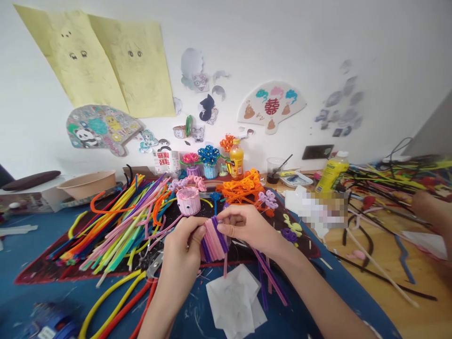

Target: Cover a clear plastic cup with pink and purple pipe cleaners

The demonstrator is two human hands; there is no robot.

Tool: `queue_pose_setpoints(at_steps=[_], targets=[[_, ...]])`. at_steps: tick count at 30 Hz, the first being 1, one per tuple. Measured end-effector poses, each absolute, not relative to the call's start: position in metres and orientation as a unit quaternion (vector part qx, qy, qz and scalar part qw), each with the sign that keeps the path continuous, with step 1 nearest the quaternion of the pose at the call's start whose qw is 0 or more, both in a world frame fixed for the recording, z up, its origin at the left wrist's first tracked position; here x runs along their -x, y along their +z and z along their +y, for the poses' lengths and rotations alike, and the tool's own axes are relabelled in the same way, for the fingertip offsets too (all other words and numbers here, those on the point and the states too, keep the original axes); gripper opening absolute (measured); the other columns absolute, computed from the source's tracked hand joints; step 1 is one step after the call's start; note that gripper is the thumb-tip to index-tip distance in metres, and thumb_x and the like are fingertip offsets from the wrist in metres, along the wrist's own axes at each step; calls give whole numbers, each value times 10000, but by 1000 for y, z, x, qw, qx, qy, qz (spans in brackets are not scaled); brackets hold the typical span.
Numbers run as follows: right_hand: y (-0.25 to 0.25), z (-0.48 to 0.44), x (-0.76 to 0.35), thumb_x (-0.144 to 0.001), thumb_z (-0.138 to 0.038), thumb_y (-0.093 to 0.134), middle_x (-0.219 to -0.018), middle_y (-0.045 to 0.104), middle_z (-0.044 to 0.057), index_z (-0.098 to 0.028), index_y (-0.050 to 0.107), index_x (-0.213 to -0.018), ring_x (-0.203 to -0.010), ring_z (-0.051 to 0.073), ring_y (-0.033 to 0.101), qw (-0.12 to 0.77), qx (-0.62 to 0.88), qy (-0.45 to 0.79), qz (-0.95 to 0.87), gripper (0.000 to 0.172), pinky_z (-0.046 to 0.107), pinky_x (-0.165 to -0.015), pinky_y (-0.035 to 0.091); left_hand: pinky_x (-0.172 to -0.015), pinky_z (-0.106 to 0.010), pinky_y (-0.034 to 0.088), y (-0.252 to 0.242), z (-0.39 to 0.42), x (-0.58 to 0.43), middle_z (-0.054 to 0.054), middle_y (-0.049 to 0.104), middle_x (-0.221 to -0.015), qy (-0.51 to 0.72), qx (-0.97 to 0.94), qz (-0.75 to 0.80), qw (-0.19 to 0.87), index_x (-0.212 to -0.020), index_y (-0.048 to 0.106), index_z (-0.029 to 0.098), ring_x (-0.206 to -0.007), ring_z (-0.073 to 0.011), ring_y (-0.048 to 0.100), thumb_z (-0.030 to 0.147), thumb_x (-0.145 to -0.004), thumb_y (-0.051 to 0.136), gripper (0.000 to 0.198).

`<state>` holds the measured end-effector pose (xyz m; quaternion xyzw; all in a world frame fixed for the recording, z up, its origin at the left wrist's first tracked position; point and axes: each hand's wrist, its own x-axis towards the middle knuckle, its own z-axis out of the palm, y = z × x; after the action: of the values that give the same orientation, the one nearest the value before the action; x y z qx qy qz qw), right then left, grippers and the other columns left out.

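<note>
My left hand [185,242] pinches the left side of a small panel of pink and purple pipe cleaners [214,240] laid side by side in stripes. The fingers of my right hand [245,223] close on its upper right edge. One pink pipe cleaner end hangs below the panel. Loose purple and pink pipe cleaners [270,278] lie under my right wrist. Just beyond my hands stands a pink striped pipe-cleaner pot [189,201]. White paper sheets [236,301] lie close in front of me.
A pile of coloured pipe cleaners [120,226] covers the dark mat's left. A metal-jawed tool [154,267] lies by my left forearm. Orange pipe-cleaner pieces [243,188], pipe-cleaner flowers [209,155], a juice bottle [236,160] and a plastic cup [274,169] stand behind. Another person's hand [432,212] is at right.
</note>
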<state>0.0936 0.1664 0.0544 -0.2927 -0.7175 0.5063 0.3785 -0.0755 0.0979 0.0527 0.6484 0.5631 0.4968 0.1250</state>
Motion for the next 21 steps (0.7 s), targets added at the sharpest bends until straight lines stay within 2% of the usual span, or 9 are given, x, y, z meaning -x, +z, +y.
queue_pose_setpoints(at_steps=[6,10,13,18,21], targets=[[52,165,-89,-621,-527,829,-625,519,-43,-146,680,-823,-548,101,477,376,311,569,-662,456,241,-533,375,-630,-286,447,54,98,75,-40,701,-786,490,-638,572,161,-878,696,182,-691,-183,618,301,-857,501,230],[51,163,-88,-645,-549,802,-554,530,-46,-152,665,-793,-479,99,480,354,323,604,-637,445,235,-477,374,-590,-261,451,54,99,74,-19,684,-743,503,-620,567,201,-885,635,186,-645,-163,617,301,-850,505,177],[50,163,-86,-652,-540,801,-515,517,-53,-157,647,-741,-455,94,470,347,322,603,-641,423,226,-456,367,-604,-247,471,54,99,74,-14,677,-748,516,-615,551,228,-918,604,193,-696,-165,646,291,-857,501,154],[44,164,-83,-667,-537,793,-491,506,-56,-151,639,-727,-440,89,453,355,317,612,-632,419,220,-436,343,-604,-240,478,54,100,74,-17,680,-775,528,-613,542,226,-935,595,196,-702,-157,646,270,-855,507,141],[40,164,-81,-658,-545,798,-494,504,-59,-152,643,-722,-444,88,449,361,317,616,-624,428,220,-438,332,-569,-237,469,55,100,74,-6,668,-722,529,-611,545,222,-911,601,195,-646,-153,634,268,-846,513,132]])
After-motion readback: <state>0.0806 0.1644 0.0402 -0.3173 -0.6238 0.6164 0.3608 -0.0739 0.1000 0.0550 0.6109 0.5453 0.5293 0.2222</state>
